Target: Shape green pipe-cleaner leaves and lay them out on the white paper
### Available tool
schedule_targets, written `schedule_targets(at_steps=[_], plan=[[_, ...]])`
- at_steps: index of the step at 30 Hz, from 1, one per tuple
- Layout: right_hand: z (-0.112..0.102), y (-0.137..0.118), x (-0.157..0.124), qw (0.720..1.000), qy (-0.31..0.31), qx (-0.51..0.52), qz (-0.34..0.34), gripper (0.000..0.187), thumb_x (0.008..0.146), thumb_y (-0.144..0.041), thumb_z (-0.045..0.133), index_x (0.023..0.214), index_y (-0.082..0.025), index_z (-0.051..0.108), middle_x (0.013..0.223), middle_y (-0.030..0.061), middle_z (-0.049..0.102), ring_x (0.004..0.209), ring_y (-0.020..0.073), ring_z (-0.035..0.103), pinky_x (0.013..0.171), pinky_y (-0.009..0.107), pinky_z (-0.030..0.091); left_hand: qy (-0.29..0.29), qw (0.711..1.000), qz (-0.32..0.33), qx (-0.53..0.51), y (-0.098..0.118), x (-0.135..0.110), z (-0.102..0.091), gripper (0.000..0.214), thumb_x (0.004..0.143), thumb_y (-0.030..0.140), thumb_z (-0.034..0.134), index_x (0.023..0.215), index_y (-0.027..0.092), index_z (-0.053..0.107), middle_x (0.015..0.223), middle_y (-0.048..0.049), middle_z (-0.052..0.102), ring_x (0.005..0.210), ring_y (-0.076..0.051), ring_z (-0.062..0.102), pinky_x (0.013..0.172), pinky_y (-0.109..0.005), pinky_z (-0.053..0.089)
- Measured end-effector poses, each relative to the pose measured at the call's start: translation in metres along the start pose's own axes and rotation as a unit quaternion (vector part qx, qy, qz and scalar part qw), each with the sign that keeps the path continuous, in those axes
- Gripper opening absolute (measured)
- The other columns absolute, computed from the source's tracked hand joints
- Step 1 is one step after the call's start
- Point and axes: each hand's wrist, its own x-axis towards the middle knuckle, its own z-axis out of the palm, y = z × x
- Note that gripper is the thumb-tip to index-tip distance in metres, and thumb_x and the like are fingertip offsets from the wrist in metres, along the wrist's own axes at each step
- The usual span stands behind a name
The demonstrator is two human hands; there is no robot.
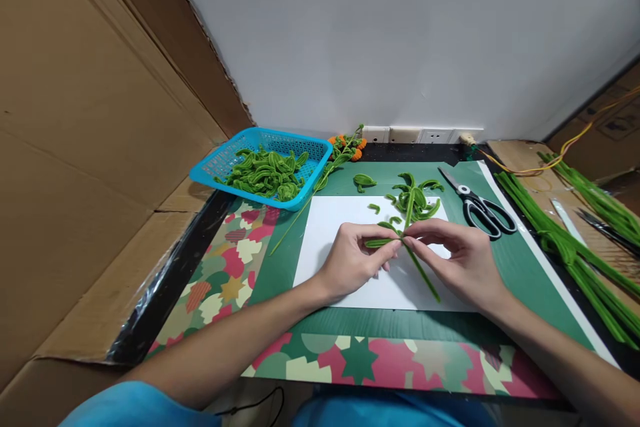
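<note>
Above a sheet of white paper (327, 233), both my hands meet at a green fuzzy pipe cleaner stem (423, 272) that slants between them. My left hand (350, 260) is closed, thumb and forefinger pinching a looped pipe cleaner leaf (379, 243) where it joins the stem. Close beside it, my right hand (460, 257) is closed too, its thumb and forefinger pinching at the same joint. The exact join is partly hidden by fingertips. Just beyond the hands lies a small pile of curled green pipe cleaner pieces (420, 203).
A blue plastic basket (255, 133) at the back left holds many green leaves. An orange-and-green pipe cleaner flower stem (345, 153) leans beside it. Black-handled scissors (480, 210) lie right of the paper. Bundled green pipe cleaners (565, 253) lie at far right, near a yellow cable (575, 140).
</note>
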Motion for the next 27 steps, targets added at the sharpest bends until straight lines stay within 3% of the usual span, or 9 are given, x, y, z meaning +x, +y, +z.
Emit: schedule_targets(at_steps=[6, 12, 14, 17, 20, 23, 27], plan=[[0.003, -0.001, 0.001, 0.998, -0.052, 0.013, 0.027, 0.010, 0.098, -0.020, 0.067, 0.100, -0.022, 0.077, 0.095, 0.0034, 0.079, 0.080, 0.0169, 0.075, 0.071, 0.027, 0.064, -0.068, 0.997, -0.033, 0.005, 0.001, 0.003, -0.007, 0.025, 0.093, 0.033, 0.074, 0.086, 0.009, 0.076, 0.069, -0.0051, 0.068, 0.052, -0.010, 0.060, 0.046, -0.019, 0.048], [0.005, 0.000, -0.003, 0.991, -0.055, -0.078, -0.091, 0.018, 0.101, -0.011, 0.057, 0.106, -0.022, 0.071, 0.093, 0.0041, 0.076, 0.083, 0.0182, 0.073, 0.074, 0.030, 0.059, -0.098, 0.993, -0.060, -0.020, 0.000, 0.007, -0.011, 0.031, 0.089, 0.038, 0.079, 0.087, 0.008, 0.076, 0.069, -0.0063, 0.069, 0.052, -0.012, 0.063, 0.047, -0.021, 0.049], [0.005, -0.001, -0.003, 0.995, -0.055, -0.065, -0.053, 0.016, 0.103, -0.015, 0.057, 0.110, -0.022, 0.070, 0.098, 0.0054, 0.076, 0.084, 0.0184, 0.073, 0.077, 0.031, 0.060, -0.080, 0.995, -0.048, -0.015, -0.001, 0.007, -0.009, 0.030, 0.090, 0.038, 0.078, 0.088, 0.009, 0.076, 0.071, -0.0060, 0.069, 0.052, -0.011, 0.062, 0.047, -0.020, 0.048], [0.005, -0.004, 0.001, 0.996, -0.048, 0.016, 0.076, 0.011, 0.101, -0.028, 0.065, 0.110, -0.021, 0.066, 0.102, 0.0074, 0.076, 0.083, 0.0191, 0.074, 0.074, 0.031, 0.062, -0.048, 0.998, -0.038, -0.013, -0.005, 0.008, -0.008, 0.029, 0.091, 0.039, 0.078, 0.095, 0.010, 0.077, 0.073, -0.0045, 0.070, 0.052, -0.009, 0.060, 0.045, -0.019, 0.047], [0.003, -0.005, 0.006, 0.980, -0.065, 0.099, 0.159, 0.020, 0.097, -0.039, 0.071, 0.100, -0.021, 0.062, 0.088, 0.0046, 0.074, 0.076, 0.0190, 0.072, 0.065, 0.028, 0.057, -0.038, 0.998, -0.045, -0.022, -0.006, 0.008, -0.008, 0.033, 0.089, 0.042, 0.080, 0.100, 0.011, 0.076, 0.073, -0.0033, 0.069, 0.051, -0.010, 0.059, 0.043, -0.019, 0.045], [0.001, -0.004, 0.009, 0.967, -0.132, 0.120, 0.181, 0.027, 0.101, -0.044, 0.066, 0.090, -0.020, 0.063, 0.074, 0.0015, 0.069, 0.068, 0.0165, 0.065, 0.061, 0.026, 0.051, -0.020, 0.999, -0.025, 0.002, -0.004, 0.008, -0.007, 0.033, 0.089, 0.042, 0.080, 0.102, 0.012, 0.075, 0.080, -0.0042, 0.071, 0.052, -0.009, 0.057, 0.043, -0.019, 0.043], [0.001, -0.003, 0.006, 0.980, -0.133, 0.032, 0.148, 0.031, 0.105, -0.044, 0.059, 0.088, -0.020, 0.066, 0.076, 0.0017, 0.067, 0.069, 0.0161, 0.061, 0.059, 0.025, 0.045, -0.019, 0.999, 0.011, 0.032, -0.002, 0.006, -0.007, 0.029, 0.093, 0.039, 0.076, 0.106, 0.013, 0.074, 0.101, -0.0075, 0.073, 0.059, -0.008, 0.058, 0.051, -0.020, 0.045]])
